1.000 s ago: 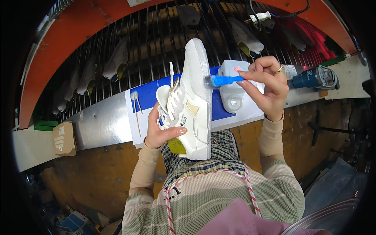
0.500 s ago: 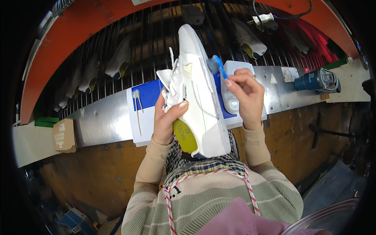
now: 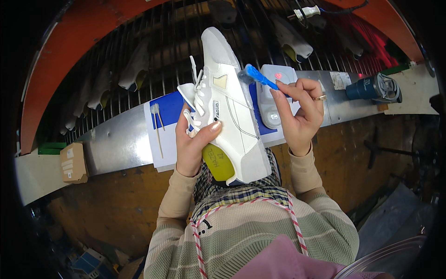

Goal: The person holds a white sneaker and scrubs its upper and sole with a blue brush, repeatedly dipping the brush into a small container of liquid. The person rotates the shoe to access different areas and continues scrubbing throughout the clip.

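My left hand [image 3: 194, 148] is wrapped round a white lace-up sneaker [image 3: 234, 125], its thumb pressed on the side by the laces. The shoe is held up tilted, toe pointing away and heel towards me, with its yellow-green insole [image 3: 217, 162] showing at the opening. Between the thumb and fingers of my right hand [image 3: 304, 109] is a small blue-handled brush [image 3: 260, 76]. Its dark bristles meet the shoe's sole edge near the forefoot; whether they press on it I cannot tell.
White sheets and a blue sheet [image 3: 168, 111] lie on the metal ledge with cotton-tipped sticks [image 3: 158, 132]. Nearby are a pale plastic container [image 3: 278, 72], a dark blue tumbler [image 3: 367, 88] and a cardboard box [image 3: 73, 162]. More shoes [image 3: 134, 72] rest on the dark rack beyond.
My right hand has moved right and turned, so the brush lies more level and its tip is slightly nearer the shoe's side. The shoe has shifted slightly left.
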Demonstrator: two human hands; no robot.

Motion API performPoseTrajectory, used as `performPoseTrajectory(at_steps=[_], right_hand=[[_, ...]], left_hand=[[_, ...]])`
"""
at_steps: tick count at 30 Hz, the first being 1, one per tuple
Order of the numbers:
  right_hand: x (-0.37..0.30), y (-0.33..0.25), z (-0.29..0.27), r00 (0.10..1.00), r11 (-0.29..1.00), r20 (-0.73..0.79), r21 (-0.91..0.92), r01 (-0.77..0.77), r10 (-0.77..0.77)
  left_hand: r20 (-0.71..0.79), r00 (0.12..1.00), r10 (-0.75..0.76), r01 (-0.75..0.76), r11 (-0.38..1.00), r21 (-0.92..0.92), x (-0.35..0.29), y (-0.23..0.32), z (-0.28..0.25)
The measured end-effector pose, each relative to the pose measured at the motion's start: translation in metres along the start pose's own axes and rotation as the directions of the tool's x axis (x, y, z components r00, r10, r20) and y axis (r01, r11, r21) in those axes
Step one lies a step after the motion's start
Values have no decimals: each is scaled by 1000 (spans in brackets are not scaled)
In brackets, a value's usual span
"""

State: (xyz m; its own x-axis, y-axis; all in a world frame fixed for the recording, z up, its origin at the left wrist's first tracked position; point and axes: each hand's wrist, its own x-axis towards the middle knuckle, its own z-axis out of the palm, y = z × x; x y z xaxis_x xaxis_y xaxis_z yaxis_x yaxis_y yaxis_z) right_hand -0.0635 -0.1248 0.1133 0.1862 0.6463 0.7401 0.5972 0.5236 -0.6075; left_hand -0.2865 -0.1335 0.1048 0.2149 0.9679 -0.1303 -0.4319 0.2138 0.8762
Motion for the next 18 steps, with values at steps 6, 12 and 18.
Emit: performPoseTrajectory(at_steps=[6, 12, 18], right_hand=[[22, 8, 0, 989, 989, -32, -28, 147, -148], [37, 13, -16, 969, 980, 143, 48, 194, -199], [25, 10, -34, 956, 986, 250, 97, 135, -155]], left_hand=[[21, 1000, -8, 7, 999, 44, -6, 1, -2], [26, 999, -33, 34, 999, -15, -6, 5, -4], [0, 999, -32, 32, 996, -78, -3, 8, -6]])
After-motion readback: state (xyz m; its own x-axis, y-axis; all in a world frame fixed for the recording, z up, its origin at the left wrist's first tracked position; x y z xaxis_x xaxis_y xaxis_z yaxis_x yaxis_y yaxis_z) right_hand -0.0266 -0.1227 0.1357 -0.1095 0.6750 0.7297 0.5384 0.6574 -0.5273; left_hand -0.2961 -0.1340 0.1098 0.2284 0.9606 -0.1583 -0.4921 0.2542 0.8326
